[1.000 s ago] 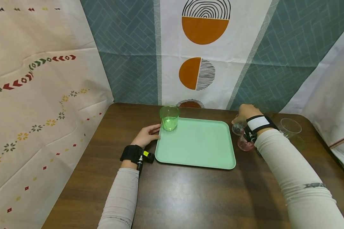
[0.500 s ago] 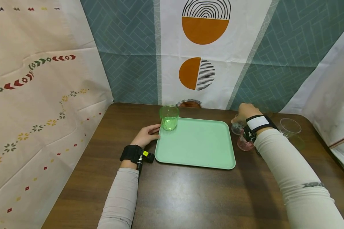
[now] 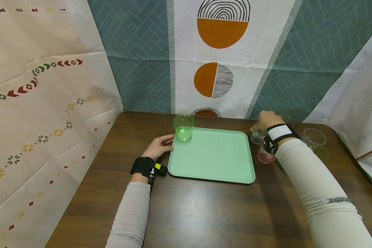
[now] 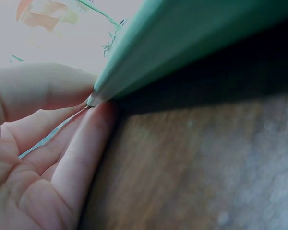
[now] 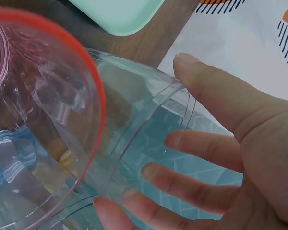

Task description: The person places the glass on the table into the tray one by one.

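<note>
My left hand (image 3: pixel 158 146) is at the left side of a mint green tray (image 3: pixel 214 155); in the left wrist view its thumb and fingertips pinch the tray's edge. On the tray's back left corner stands a green glass (image 3: pixel 183 129) with liquid in its lower part. Right of the tray, my right hand (image 3: pixel 268 120) grips a clear glass (image 5: pixel 129 91) near its rim, thumb on one side and fingers spread along the other. A pink glass (image 3: pixel 265 155) with a red rim is just in front of it, partly hidden by the wrist camera.
Another clear glass (image 3: pixel 314 136) stands farther right, beside the right forearm. More glassware shows faintly behind the right wrist. The brown wooden table (image 3: pixel 192 213) meets a patterned cloth (image 3: pixel 139 69) at the back.
My right hand has shifted very slightly toward the back of the table. The left hand, tray and green glass have stayed in place.
</note>
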`<move>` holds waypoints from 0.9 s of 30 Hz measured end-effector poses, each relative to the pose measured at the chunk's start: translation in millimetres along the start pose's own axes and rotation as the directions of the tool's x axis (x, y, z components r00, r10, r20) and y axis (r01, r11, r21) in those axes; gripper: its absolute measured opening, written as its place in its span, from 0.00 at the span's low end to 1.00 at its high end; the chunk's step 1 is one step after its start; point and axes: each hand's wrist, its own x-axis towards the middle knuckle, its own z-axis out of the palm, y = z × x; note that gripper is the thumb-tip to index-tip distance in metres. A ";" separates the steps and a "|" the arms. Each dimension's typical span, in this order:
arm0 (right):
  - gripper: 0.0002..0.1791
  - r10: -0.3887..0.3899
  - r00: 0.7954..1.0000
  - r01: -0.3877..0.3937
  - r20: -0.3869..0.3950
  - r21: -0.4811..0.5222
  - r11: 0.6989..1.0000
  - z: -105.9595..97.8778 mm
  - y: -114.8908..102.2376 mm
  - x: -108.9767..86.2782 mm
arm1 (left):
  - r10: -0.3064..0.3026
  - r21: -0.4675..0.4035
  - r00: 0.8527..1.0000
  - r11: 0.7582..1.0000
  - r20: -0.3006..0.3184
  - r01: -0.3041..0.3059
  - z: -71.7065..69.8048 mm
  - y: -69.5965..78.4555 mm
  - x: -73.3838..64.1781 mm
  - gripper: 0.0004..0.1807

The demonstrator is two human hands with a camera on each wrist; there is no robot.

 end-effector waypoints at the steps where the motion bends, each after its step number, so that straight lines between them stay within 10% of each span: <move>1: 0.19 0.001 1.000 -0.001 0.001 -0.001 1.000 -0.6 0.6 0.6 | -0.002 0.001 1.000 1.000 -0.005 0.002 -0.3 -3.6 2.0 0.32; 14: 0.23 -0.005 0.996 0.003 -0.088 -0.015 1.000 -3.4 0.0 -2.3 | -0.022 0.010 1.000 1.000 0.010 0.021 0.7 11.0 -7.0 0.31; 27: 0.20 -0.076 0.981 0.071 -0.178 -0.036 0.997 -4.2 -11.7 -1.4 | -0.011 0.032 1.000 0.999 -0.029 0.012 -1.5 -16.8 8.5 0.31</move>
